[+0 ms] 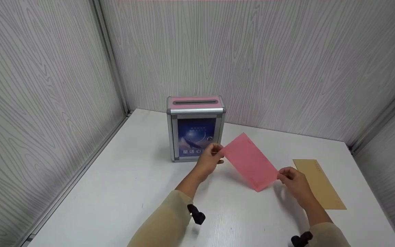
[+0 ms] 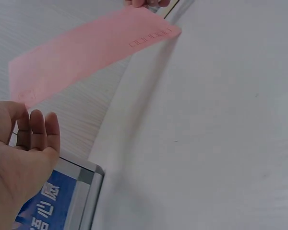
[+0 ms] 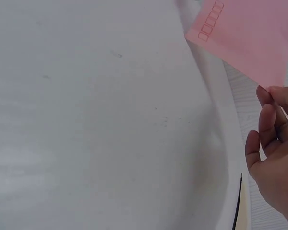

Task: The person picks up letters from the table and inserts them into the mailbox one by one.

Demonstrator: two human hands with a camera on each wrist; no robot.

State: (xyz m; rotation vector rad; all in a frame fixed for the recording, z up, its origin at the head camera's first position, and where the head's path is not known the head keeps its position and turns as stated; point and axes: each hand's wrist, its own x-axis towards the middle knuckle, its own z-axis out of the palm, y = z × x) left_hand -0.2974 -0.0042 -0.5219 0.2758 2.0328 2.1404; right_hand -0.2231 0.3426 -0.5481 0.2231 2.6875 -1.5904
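Pink envelope stretches between both pinching hands — left hand, right hand.

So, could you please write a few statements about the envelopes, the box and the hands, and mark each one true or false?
1. Both hands hold the pink envelope, the left hand at one end and the right hand at the other. True.
2. The pink envelope lies flat on the table. False: it is held up above it.
3. A brown envelope lies on the table beside the right hand. True.
4. The slotted box has a green top. False: its top is pink.
5. The pink envelope is already in the slot. False: it is in front of the box.
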